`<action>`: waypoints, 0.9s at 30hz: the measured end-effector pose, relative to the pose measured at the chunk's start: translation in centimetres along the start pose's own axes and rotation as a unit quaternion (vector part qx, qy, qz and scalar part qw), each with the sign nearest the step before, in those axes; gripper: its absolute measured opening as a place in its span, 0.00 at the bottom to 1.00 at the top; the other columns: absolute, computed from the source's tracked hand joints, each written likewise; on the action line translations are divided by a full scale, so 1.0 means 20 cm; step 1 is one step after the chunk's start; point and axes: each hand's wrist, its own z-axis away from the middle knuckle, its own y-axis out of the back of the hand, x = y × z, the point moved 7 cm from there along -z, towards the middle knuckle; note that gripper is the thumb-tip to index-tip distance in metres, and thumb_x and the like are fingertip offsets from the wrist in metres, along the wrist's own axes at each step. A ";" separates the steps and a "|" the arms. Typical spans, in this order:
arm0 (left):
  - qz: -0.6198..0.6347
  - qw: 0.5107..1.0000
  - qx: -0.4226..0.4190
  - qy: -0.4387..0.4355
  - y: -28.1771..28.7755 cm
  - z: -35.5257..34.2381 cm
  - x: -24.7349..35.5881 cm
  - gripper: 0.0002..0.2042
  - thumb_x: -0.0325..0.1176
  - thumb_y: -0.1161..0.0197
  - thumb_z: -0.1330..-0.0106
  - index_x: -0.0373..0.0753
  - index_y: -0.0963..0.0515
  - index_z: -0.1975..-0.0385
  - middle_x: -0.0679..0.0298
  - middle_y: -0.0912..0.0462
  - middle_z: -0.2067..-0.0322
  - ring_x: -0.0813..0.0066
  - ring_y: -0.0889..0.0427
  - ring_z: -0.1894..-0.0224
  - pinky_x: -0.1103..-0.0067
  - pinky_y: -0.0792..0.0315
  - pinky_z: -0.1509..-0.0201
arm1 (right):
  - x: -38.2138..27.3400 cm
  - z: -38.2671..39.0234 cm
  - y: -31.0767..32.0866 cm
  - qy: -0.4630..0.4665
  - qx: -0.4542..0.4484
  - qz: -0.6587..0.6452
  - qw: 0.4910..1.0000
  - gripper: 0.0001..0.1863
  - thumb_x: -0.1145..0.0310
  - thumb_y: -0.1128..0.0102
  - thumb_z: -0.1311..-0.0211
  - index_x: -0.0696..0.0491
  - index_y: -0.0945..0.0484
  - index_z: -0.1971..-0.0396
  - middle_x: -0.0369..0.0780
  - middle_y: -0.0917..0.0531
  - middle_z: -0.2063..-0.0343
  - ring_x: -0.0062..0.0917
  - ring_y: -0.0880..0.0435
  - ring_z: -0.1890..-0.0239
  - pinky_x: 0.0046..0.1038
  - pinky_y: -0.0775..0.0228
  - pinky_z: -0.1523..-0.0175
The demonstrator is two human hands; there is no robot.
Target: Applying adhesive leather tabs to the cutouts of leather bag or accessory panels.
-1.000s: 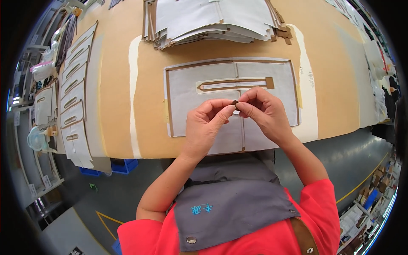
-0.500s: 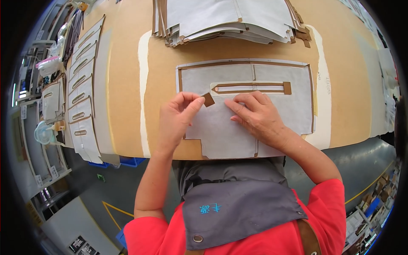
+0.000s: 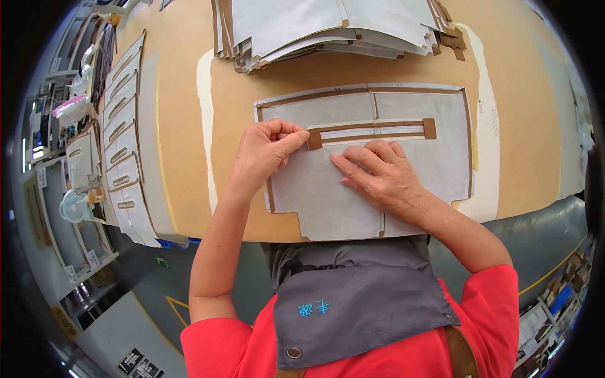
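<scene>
A light grey panel with brown edging (image 3: 340, 183) lies flat on the table in front of me. Across its upper half runs a long narrow slot with a white zipper (image 3: 353, 133) framed in brown. One brown square patch (image 3: 430, 128) covers the slot's right end. At the left end, my left hand (image 3: 268, 151) pinches a second brown patch (image 3: 314, 140) by its left edge, laid over the end of the slot. Just below the zipper my right hand (image 3: 381, 176) rests on the panel, fingers loosely bent and apart, holding nothing.
A thick stack of similar grey panels (image 3: 328, 28) stands at the far side of the table (image 3: 179, 138). On the left hangs an overlapping row of slotted panels (image 3: 123, 151). A small pale blue fan (image 3: 75, 206) is farther left.
My left hand has brought the brown patch up onto the zipper slot's left end. My right hand stays on the panel below the slot. The whole view has shifted slightly.
</scene>
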 end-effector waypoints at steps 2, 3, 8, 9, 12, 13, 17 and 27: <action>-0.012 1.000 0.015 -0.003 0.00 0.00 0.00 0.09 0.35 0.30 0.38 0.35 0.18 0.67 0.75 0.25 0.81 0.92 0.34 0.84 0.89 0.45 0.84 | 0.00 0.00 0.01 -0.001 0.000 -0.006 1.000 0.26 0.65 0.29 0.50 0.49 0.20 0.47 0.31 0.23 0.55 0.27 0.28 0.55 0.30 0.36 0.50; -0.013 1.000 0.013 -0.002 0.00 0.00 0.01 0.09 0.35 0.30 0.38 0.35 0.18 0.67 0.75 0.25 0.81 0.92 0.34 0.84 0.89 0.45 0.84 | 0.00 -0.01 0.01 0.000 0.000 -0.010 1.000 0.26 0.66 0.29 0.50 0.49 0.20 0.47 0.31 0.23 0.55 0.27 0.28 0.55 0.29 0.36 0.50; -0.029 0.999 0.031 -0.008 0.02 -0.01 0.01 0.08 0.34 0.30 0.38 0.36 0.18 0.68 0.76 0.25 0.82 0.92 0.34 0.85 0.89 0.45 0.84 | 0.00 0.00 0.01 0.001 0.001 -0.009 1.000 0.26 0.66 0.29 0.50 0.49 0.20 0.47 0.31 0.23 0.55 0.26 0.28 0.55 0.29 0.36 0.51; -0.029 0.999 0.030 -0.008 0.01 -0.01 0.01 0.08 0.34 0.30 0.38 0.36 0.18 0.68 0.76 0.25 0.82 0.92 0.34 0.85 0.89 0.45 0.84 | 0.00 0.00 0.01 0.001 0.002 -0.009 1.000 0.26 0.66 0.29 0.50 0.49 0.20 0.47 0.31 0.23 0.55 0.26 0.28 0.55 0.28 0.36 0.51; -0.035 0.999 0.035 -0.010 0.01 -0.01 0.02 0.08 0.34 0.30 0.38 0.36 0.18 0.68 0.76 0.26 0.83 0.92 0.35 0.85 0.89 0.46 0.84 | 0.00 0.00 0.01 -0.001 0.001 -0.009 1.000 0.26 0.65 0.29 0.50 0.50 0.20 0.47 0.31 0.23 0.55 0.26 0.27 0.55 0.28 0.36 0.52; -0.036 0.999 0.037 -0.013 0.01 -0.02 0.01 0.08 0.34 0.30 0.38 0.36 0.18 0.68 0.76 0.26 0.83 0.92 0.35 0.85 0.89 0.47 0.84 | 0.00 0.00 0.01 -0.002 0.001 -0.009 1.000 0.26 0.65 0.29 0.50 0.50 0.20 0.47 0.31 0.23 0.55 0.26 0.27 0.55 0.28 0.36 0.52; -0.037 0.998 0.042 -0.017 0.01 -0.01 0.01 0.07 0.32 0.30 0.38 0.36 0.17 0.69 0.77 0.27 0.83 0.92 0.35 0.85 0.89 0.48 0.84 | 0.00 0.00 0.01 0.001 0.005 -0.010 1.000 0.26 0.65 0.29 0.50 0.49 0.20 0.47 0.31 0.23 0.55 0.26 0.27 0.54 0.29 0.36 0.52; -0.048 0.997 0.059 -0.035 0.01 -0.02 0.01 0.06 0.32 0.31 0.38 0.36 0.17 0.69 0.77 0.26 0.83 0.92 0.35 0.85 0.89 0.47 0.84 | 0.00 0.00 0.00 -0.002 0.007 -0.011 1.000 0.26 0.65 0.29 0.50 0.49 0.20 0.47 0.31 0.23 0.54 0.26 0.27 0.54 0.29 0.36 0.51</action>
